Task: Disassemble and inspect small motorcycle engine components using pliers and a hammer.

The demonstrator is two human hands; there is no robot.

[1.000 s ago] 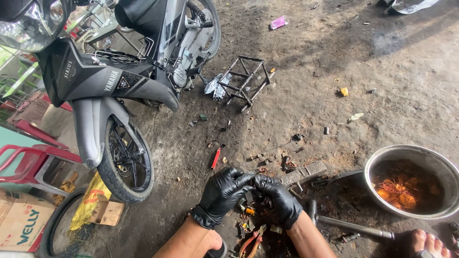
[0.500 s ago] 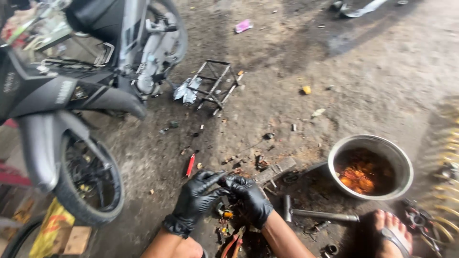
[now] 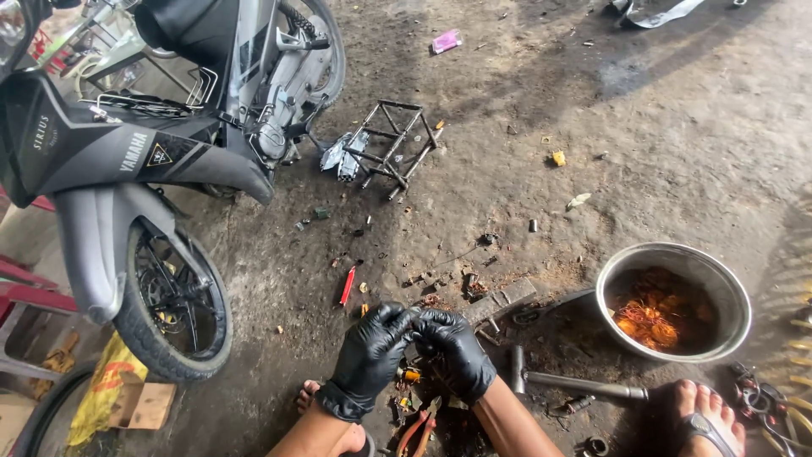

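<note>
Looking down from the head camera, both hands sit near the bottom centre of the scene, each in a black glove. The left hand (image 3: 370, 354) and the right hand (image 3: 454, 349) meet fingertip to fingertip, curled in around something small pinched between them; what that thing is cannot be told, since the gloved fingers hide it. Both hands are clenched, not spread flat.

Just below the hands, on the dirty floor (image 3: 660, 144), lie small oily parts and a pair of red-handled pliers (image 3: 418, 428), touching the near edge of the clutter. To the right of the right hand a hammer (image 3: 568, 382) lies on its side, its handle pointing right toward a bare foot in a sandal (image 3: 704, 416). Farther right stands a round metal bowl (image 3: 729, 288) holding tangled orange-brown wire. A flat grey metal bar (image 3: 501, 302) lies just beyond the right hand, and a small red stick (image 3: 347, 286) lies just beyond the left hand.

At the far left stands a grey and black motorcycle (image 3: 127, 161), its front wheel (image 3: 173, 315) near the left hand's side. A small metal frame (image 3: 391, 142) stands in the far middle, beside the motorcycle's engine. A yellow bag (image 3: 100, 398) and a cardboard box (image 3: 139, 404) lie at the near left.
</note>
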